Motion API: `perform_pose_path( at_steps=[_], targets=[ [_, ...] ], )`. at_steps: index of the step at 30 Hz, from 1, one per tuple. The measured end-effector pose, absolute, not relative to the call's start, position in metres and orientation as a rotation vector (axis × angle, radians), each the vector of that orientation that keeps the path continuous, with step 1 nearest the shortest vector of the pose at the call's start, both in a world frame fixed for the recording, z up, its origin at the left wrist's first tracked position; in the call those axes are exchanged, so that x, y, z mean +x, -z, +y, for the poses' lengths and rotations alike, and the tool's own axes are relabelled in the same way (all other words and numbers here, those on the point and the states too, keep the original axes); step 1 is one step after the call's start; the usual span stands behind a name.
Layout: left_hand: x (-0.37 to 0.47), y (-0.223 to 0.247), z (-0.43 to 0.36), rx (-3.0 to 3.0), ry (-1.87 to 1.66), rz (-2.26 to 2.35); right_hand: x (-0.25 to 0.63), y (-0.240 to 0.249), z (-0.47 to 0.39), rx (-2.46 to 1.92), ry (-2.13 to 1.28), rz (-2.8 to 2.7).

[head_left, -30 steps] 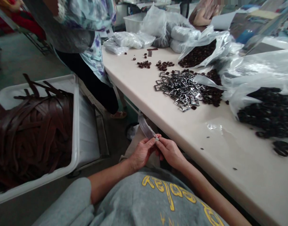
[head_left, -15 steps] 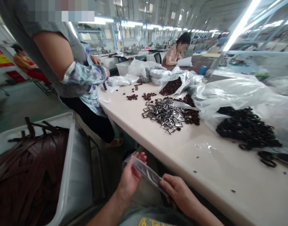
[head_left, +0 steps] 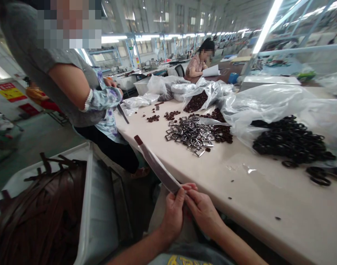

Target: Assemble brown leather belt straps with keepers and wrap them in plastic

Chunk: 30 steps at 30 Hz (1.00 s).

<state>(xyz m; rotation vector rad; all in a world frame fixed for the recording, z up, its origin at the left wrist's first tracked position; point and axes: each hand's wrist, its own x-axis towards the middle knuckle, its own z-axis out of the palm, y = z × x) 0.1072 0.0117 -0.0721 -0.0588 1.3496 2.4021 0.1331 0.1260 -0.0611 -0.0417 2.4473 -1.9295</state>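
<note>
A long dark brown strap (head_left: 163, 170) lies inside a clear plastic sleeve (head_left: 150, 151), and its red-brown tip (head_left: 138, 140) sticks out past the far end. My left hand (head_left: 172, 211) is closed around the near end, thumb on top. Right beside it, my right hand (head_left: 205, 210) pinches the same near end, fingertips touching my left hand. From there the strap slants up and left along the table's edge. What exactly lies between the right fingertips is hard to make out.
On the pale table (head_left: 212, 173) are metal buckles (head_left: 189, 132), brown loops (head_left: 198, 101) and black rings (head_left: 292, 141) spilling from plastic bags. A white bin (head_left: 87, 198) of brown straps (head_left: 44, 209) stands left. A co-worker (head_left: 71, 88) stands at the table, another person (head_left: 197, 64) sits farther back.
My hands have come together at the near end of the sleeve. It now points up and left, with the brown strap plainly visible. A dark strip now hangs from the standing co-worker's hands.
</note>
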Motion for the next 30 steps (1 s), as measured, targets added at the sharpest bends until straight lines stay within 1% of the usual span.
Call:
perform_pose_path(
  at_steps=[2, 4, 6, 7, 8, 10, 12, 14, 17, 20, 22, 26, 28, 30],
  targets=[
    [0.102, 0.067, 0.005, 0.024, -2.393, 1.307, 0.134, 0.062, 0.133, -0.130, 1.871, 2.529],
    [0.085, 0.056, -0.007, -0.002, -2.547, 1.221, 0.140, 0.068, 0.142, -0.159, 1.755, 2.590],
    [0.067, 0.047, -0.016, -0.131, -2.748, 1.170, 0.146, 0.075, 0.150, -0.128, 1.661, 2.618],
    [0.061, 0.045, -0.018, -0.203, -2.790, 1.174, 0.149, 0.077, 0.151, -0.109, 1.637, 2.623],
    [0.060, 0.046, -0.017, -0.250, -2.778, 1.194, 0.150, 0.079, 0.151, -0.092, 1.630, 2.626],
    [0.070, 0.054, -0.009, -0.247, -2.632, 1.220, 0.151, 0.078, 0.149, -0.076, 1.657, 2.641],
    [0.091, 0.064, 0.002, -0.185, -2.462, 1.217, 0.150, 0.075, 0.147, -0.082, 1.705, 2.641],
    [0.105, 0.068, 0.007, -0.101, -2.387, 1.221, 0.151, 0.071, 0.148, -0.101, 1.732, 2.619],
    [0.092, 0.059, -0.003, -0.051, -2.528, 1.185, 0.158, 0.070, 0.158, -0.098, 1.703, 2.573],
    [0.062, 0.048, -0.018, -0.215, -2.709, 1.135, 0.166, 0.069, 0.166, -0.064, 1.665, 2.526],
    [0.059, 0.050, -0.020, -0.267, -2.623, 1.203, 0.168, 0.066, 0.166, -0.049, 1.655, 2.497],
    [0.097, 0.066, -0.005, -0.140, -2.261, 1.348, 0.167, 0.058, 0.163, -0.046, 1.665, 2.475],
    [0.111, 0.068, -0.001, -0.081, -2.239, 1.362, 0.170, 0.051, 0.167, -0.045, 1.694, 2.417],
    [0.110, 0.063, -0.005, -0.063, -2.332, 1.325, 0.176, 0.043, 0.178, -0.018, 1.720, 2.287]
  ],
)
